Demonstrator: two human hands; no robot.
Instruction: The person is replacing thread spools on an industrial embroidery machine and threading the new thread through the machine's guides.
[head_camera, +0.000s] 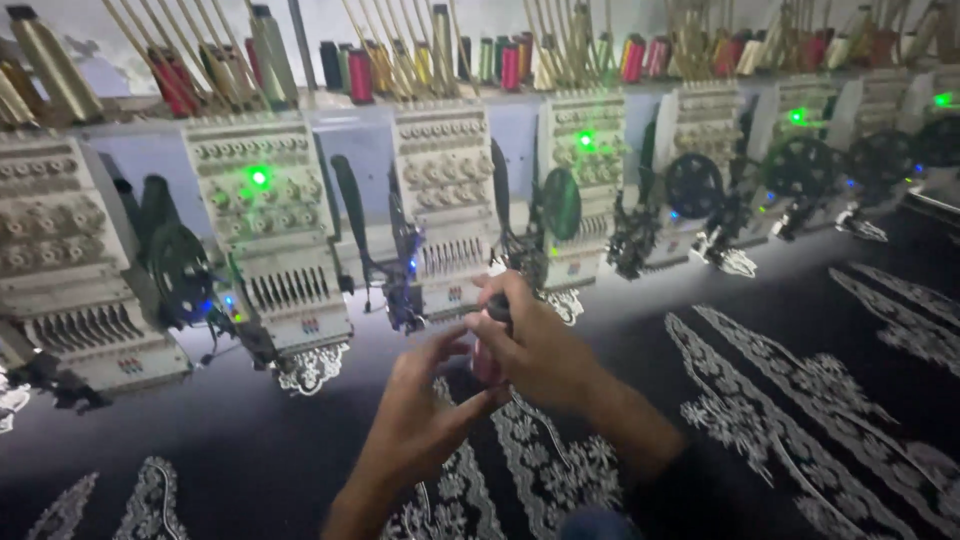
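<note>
I have a small pink thread spool (487, 362) up in front of me, over the black fabric (250, 460) with its white embroidered motifs, just before the row of embroidery machine heads (443, 205). My right hand (535, 350) is clenched around the spool's upper part, fingers curled over its dark top, and my left hand (425, 410) reaches in from below, its grip loose, thumb and fingertips touching the spool's lower end without closing on it. I judge I am at the handling step, working on the spool or its thread end between both hands; the thread itself is too fine to make out. The next move, I think, calls for a steady right grip and careful fingertip work from the left. The only holder of things I see is the rack (560, 95) above the heads, lined with upright cones of thread (360, 75) in red, green, gold and pink.
</note>
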